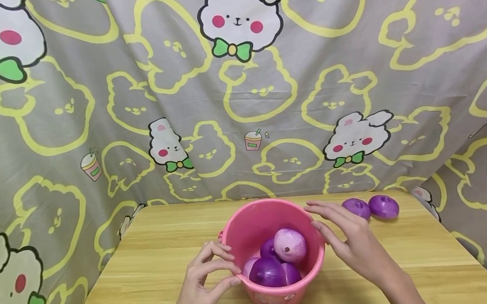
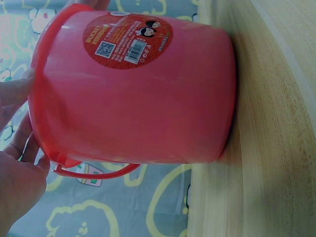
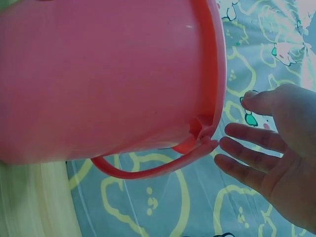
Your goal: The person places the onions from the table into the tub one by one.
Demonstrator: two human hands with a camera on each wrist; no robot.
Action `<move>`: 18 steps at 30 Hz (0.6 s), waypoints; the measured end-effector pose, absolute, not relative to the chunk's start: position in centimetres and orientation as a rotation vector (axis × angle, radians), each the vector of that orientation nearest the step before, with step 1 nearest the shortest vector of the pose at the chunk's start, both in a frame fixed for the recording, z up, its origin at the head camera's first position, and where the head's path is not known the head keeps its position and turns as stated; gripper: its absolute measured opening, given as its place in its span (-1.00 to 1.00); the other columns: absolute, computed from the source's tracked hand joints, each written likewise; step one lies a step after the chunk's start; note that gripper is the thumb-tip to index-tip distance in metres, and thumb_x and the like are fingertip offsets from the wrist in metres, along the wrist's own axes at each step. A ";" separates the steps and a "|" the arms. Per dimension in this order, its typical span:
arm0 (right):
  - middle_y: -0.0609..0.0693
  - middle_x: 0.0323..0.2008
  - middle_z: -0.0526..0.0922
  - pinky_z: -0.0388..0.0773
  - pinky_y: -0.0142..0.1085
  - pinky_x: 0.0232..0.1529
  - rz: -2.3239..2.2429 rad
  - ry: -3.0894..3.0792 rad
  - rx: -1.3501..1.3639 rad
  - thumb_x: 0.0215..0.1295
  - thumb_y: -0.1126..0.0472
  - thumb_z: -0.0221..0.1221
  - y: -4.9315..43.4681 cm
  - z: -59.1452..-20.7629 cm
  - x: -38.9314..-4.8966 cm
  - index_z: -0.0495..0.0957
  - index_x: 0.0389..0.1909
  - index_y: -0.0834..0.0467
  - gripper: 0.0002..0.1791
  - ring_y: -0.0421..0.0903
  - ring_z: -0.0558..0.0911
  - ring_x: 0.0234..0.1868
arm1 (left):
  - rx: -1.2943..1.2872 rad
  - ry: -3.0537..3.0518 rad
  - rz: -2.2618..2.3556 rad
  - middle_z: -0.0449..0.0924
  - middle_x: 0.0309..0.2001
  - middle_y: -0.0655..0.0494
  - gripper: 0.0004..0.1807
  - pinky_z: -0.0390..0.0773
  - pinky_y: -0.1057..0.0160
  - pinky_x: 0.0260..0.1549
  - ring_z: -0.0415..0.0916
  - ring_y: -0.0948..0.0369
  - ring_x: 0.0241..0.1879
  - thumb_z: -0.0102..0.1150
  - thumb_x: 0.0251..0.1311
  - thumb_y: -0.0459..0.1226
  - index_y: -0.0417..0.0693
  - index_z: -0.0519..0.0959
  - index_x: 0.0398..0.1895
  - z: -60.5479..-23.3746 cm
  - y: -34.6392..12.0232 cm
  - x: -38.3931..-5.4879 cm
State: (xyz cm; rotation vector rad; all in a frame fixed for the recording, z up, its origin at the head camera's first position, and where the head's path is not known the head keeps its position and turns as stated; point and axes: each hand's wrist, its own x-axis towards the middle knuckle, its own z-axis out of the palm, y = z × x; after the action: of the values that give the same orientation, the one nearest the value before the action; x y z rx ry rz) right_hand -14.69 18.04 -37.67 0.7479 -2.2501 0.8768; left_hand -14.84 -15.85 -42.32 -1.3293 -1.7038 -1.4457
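A pink bucket (image 1: 272, 206) stands upright on the table with several purple onions (image 1: 267, 271) inside, one of them paler (image 1: 290, 247). My left hand (image 1: 206, 270) is at the bucket's near left rim, fingers loosely bent and thumb spread along the edge, fingertips touching it from outside. Over on the right side, my right hand (image 1: 353, 238) reaches toward the rim with extended fingers; in the right wrist view the hand (image 3: 281, 153) has its fingers spread, close to the rim and handle joint. The handle (image 3: 148, 170) hangs down along the bucket's side.
Two more purple onions (image 1: 383, 207) lie side by side on the wooden table (image 1: 161, 240), at the back right beyond my right hand. A grey patterned curtain (image 1: 265, 99) hangs behind the table and on both sides.
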 end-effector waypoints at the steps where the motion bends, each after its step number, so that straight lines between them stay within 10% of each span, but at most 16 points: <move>1: -0.06 0.23 0.63 0.34 -0.49 0.34 0.877 -2.248 0.742 0.29 0.39 0.35 18.1 -37.7 -14.8 0.60 0.27 -0.01 -0.46 -0.07 0.58 0.27 | -1.329 -1.705 -1.445 0.55 -0.14 -0.03 -0.78 0.40 0.18 0.27 0.47 0.03 0.06 0.49 0.04 -0.48 -0.16 0.71 -0.24 -42.3 -15.8 -14.8; 18: 0.03 0.26 0.60 0.38 -0.49 0.30 0.905 -2.155 0.656 0.19 0.44 0.40 20.2 -38.8 -16.8 0.63 0.21 0.10 -0.46 0.00 0.54 0.31 | -1.319 -1.721 -1.453 0.55 -0.14 -0.06 -0.76 0.40 0.19 0.27 0.47 0.03 0.07 0.49 0.02 -0.50 -0.16 0.71 -0.23 -42.4 -15.8 -14.8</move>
State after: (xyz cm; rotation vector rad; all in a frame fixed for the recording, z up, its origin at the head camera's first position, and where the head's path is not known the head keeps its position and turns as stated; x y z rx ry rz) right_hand -16.78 20.23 -38.79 0.6564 -2.1553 0.9051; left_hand -14.81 -15.84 -42.44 -1.3191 -1.7206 -1.4525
